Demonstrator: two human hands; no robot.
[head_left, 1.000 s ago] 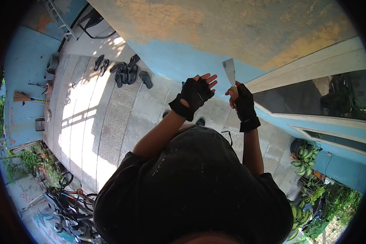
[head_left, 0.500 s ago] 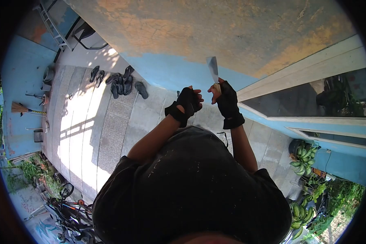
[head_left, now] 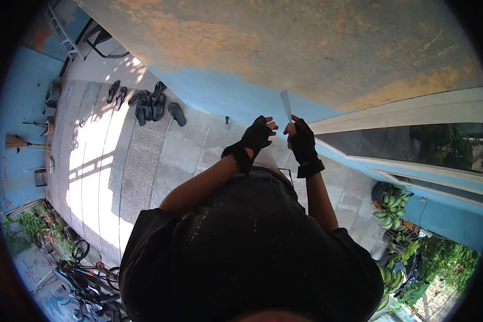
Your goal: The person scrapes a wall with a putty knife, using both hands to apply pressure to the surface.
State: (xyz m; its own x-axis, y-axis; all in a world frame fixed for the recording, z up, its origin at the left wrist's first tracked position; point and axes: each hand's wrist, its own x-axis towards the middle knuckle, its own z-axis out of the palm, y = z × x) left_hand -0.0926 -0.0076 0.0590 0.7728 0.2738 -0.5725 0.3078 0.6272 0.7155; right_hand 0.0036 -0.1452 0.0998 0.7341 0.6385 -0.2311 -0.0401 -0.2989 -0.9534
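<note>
My right hand (head_left: 302,140), in a black fingerless glove, is closed round the handle of a scraper (head_left: 286,104). Its metal blade points up toward the wall (head_left: 241,83) and is seen nearly edge-on. Just left of it is my left hand (head_left: 259,135), also gloved, with its fingers partly bent and apart and nothing in them. The two hands do not touch. On the wall, blue paint borders a bare patch of brown and orange.
Several dark sandals (head_left: 154,107) lie on the paved floor (head_left: 139,185) at the left. A broom (head_left: 17,142) and pots stand along the left wall. A window (head_left: 413,145) and a potted plant (head_left: 390,209) are at the right, bicycles (head_left: 83,279) at the lower left.
The scraper and my right hand have moved left and the blade has turned more edge-on. My left hand curled, then its fingers spread again. The sandals have shifted left in view.
</note>
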